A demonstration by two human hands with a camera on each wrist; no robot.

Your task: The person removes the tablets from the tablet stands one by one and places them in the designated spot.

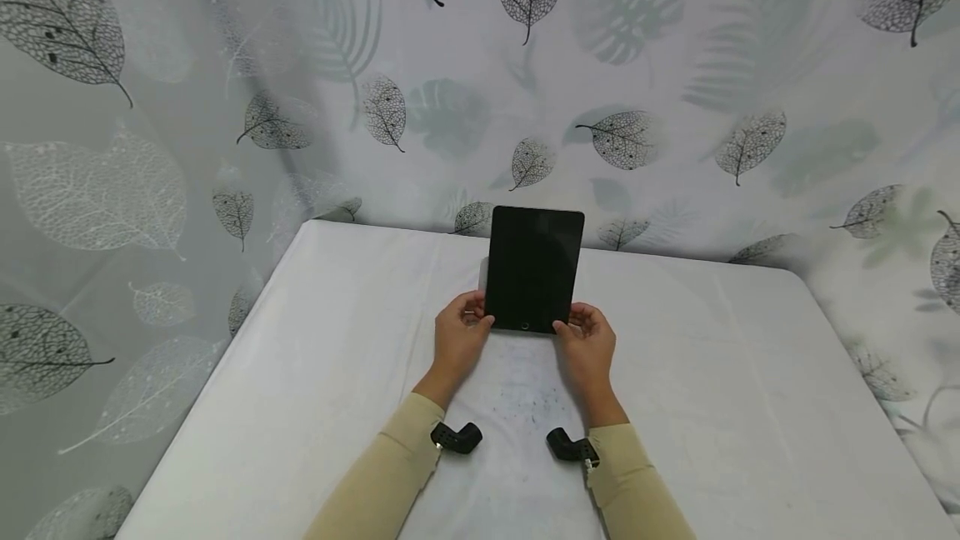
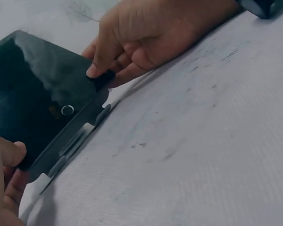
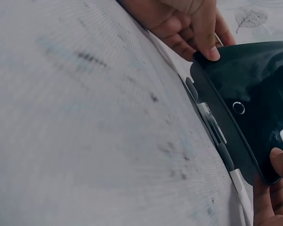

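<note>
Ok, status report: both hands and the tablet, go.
Left hand pinches tablet at its lower left corner. Right hand pinches lower right corner. Tablet tilted up off white table. Nothing in the way.

Tablet (image 1: 534, 267): black, rectangular, rounded corners, screen dark, portrait. Round home button (image 1: 525, 326) at its 6 o'clock edge, centred. It stands tilted, top edge leaning away toward 12 o'clock, bottom edge down near the white sheet. Sits mid-table, slightly toward the far edge. Wrist views show the glossy screen (image 2: 33, 89) carrying reflections, and a grey strip with slots under the bottom edge (image 3: 217, 136), probably a stand or case lip, too blurred to tell.
</note>
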